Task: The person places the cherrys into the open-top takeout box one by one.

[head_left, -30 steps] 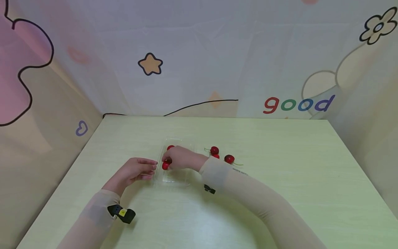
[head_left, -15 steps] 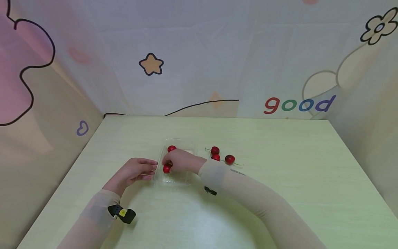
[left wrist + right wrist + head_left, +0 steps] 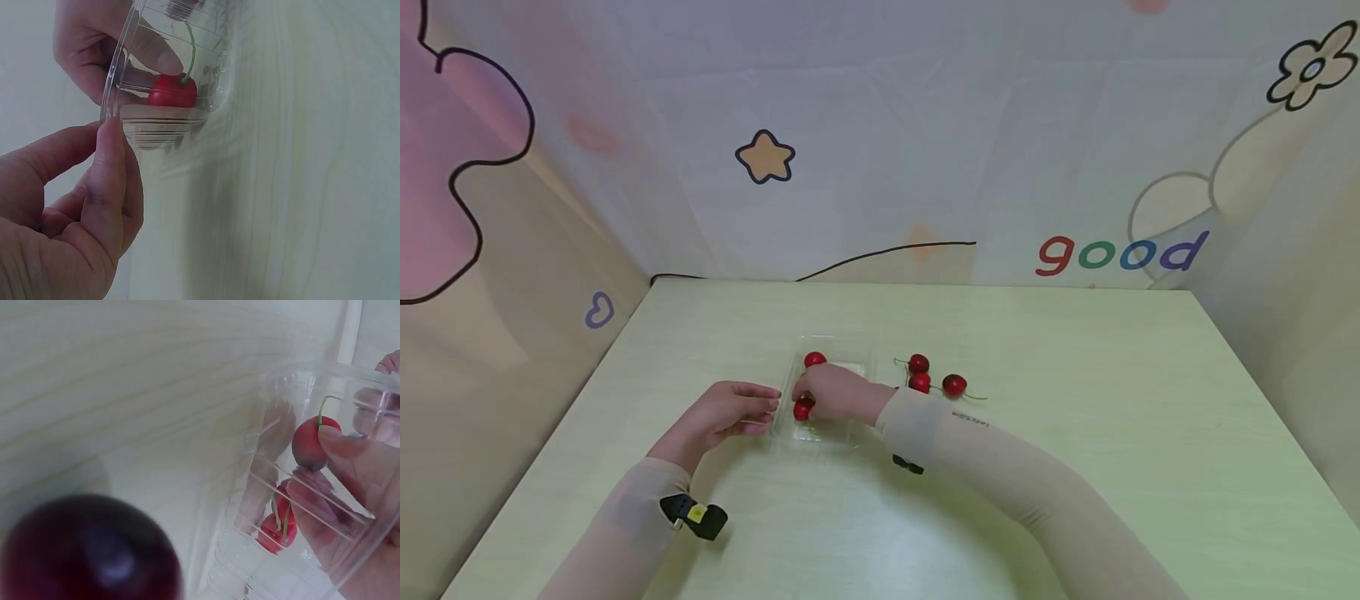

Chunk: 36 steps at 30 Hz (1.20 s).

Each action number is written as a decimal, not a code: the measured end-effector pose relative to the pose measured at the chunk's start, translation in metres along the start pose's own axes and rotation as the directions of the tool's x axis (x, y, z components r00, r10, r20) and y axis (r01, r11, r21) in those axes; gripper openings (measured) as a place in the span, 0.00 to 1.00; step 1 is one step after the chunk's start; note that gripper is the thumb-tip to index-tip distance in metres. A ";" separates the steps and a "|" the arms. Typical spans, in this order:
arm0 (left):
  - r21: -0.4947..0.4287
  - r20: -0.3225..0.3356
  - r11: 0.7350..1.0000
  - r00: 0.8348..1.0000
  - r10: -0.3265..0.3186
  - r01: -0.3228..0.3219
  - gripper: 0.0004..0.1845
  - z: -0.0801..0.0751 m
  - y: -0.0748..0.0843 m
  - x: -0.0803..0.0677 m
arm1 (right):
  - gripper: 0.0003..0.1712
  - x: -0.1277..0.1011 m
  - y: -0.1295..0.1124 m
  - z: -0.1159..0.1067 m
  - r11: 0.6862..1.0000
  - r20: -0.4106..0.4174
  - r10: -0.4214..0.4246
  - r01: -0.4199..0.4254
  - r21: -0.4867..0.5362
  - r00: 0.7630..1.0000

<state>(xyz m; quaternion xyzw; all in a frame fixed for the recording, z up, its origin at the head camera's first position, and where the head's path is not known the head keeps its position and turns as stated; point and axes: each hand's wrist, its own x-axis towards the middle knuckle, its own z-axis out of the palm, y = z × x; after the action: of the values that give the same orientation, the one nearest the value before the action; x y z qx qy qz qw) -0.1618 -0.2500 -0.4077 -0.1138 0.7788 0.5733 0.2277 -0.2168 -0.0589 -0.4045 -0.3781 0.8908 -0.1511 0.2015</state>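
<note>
Red and stemmed, one cherry point(image 3: 803, 409) is sitting around eight o'clock inside the clear tray point(image 3: 831, 433), where the right hand point(image 3: 835, 390) is apparently pinching it between thumb and curled fingers. At nine o'clock the left hand point(image 3: 737, 407) is pinching the tray's edge. Keeping that edge steady seems wise, while light pressure should be sparing skin and stem.

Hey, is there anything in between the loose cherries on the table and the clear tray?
Yes, in part. The right hand reaches over the right side of the clear tray, with its wrist close beside the loose cherries. The tray's raised side stands between too. Past the wrist's far side, I see nothing else blocking.
</note>
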 end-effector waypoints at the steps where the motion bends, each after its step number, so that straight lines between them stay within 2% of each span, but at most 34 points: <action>1: -0.002 -0.001 1.000 1.000 -0.001 0.001 0.22 0.000 0.000 0.000 | 0.16 0.000 0.000 0.000 1.000 -0.004 -0.006 0.006 -0.010 1.000; 13: -0.010 0.001 1.000 1.000 0.005 -0.005 0.22 0.000 -0.001 0.000 | 0.15 0.004 -0.002 0.000 1.000 -0.055 0.011 -0.012 -0.018 0.998; 20: -0.020 0.006 1.000 1.000 0.012 -0.012 0.22 -0.001 -0.001 0.000 | 0.14 0.008 -0.001 0.000 0.999 -0.065 0.035 -0.034 0.017 0.997; 36: -0.023 0.007 1.000 1.000 0.007 -0.007 0.22 -0.002 -0.001 0.000 | 0.14 0.008 0.000 -0.001 0.998 -0.065 0.053 -0.051 0.026 0.997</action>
<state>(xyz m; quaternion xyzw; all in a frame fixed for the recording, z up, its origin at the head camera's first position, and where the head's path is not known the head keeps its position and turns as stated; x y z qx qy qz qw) -0.1619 -0.2525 -0.4079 -0.1115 0.7718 0.5833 0.2272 -0.2227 -0.0647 -0.4061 -0.3472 0.9045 -0.1691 0.1806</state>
